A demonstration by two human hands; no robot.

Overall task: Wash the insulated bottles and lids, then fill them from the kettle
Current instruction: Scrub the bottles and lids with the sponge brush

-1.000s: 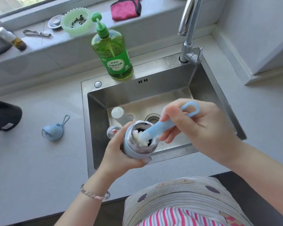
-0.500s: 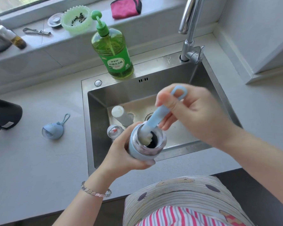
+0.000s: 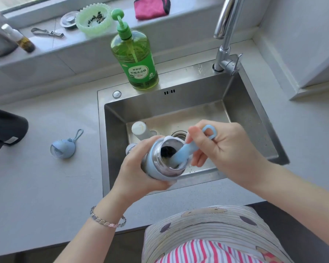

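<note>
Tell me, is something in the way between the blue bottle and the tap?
Nothing visible between the blue bottle and the tap. But the brush, gripped by the right hand, sits in its mouth; the left hand holds it.

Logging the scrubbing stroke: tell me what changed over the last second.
The right hand lifted the bottle brush, then pushed it deeper into the blue insulated bottle; its sponge head is now out of sight. The left hand holds the bottle throughout. Blue lid and dish soap bottle stayed put.
</note>
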